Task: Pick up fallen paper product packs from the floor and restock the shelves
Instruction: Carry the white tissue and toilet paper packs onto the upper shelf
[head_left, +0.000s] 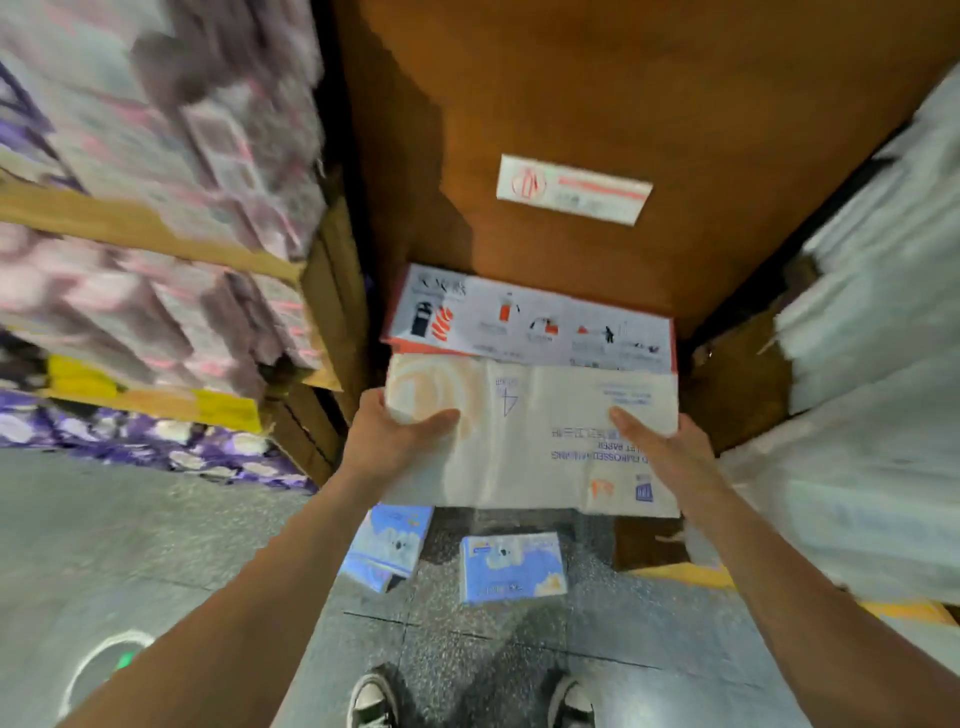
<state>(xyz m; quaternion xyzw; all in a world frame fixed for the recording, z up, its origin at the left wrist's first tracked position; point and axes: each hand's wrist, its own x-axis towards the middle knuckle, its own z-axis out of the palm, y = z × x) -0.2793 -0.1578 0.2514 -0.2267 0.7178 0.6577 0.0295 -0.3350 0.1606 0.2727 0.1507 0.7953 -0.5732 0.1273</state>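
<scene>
While left hand (395, 441), right hand (662, 452) grip, glossy white pack (530, 441), purple-printed

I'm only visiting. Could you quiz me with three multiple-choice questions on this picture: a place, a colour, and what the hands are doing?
1. Where are the small blue packs?
A) on the floor
B) on a top shelf
C) in a trolley

2. What colour is the big pack?
A) black
B) white
C) green

3. How is the big pack held?
A) by one hand only
B) not at all
C) by both hands

Answers:
1 A, they lie on the floor just beyond the shoes.
2 B, its wrapper is white with blue print.
3 C, the left hand and the right hand grip its two ends.
</scene>
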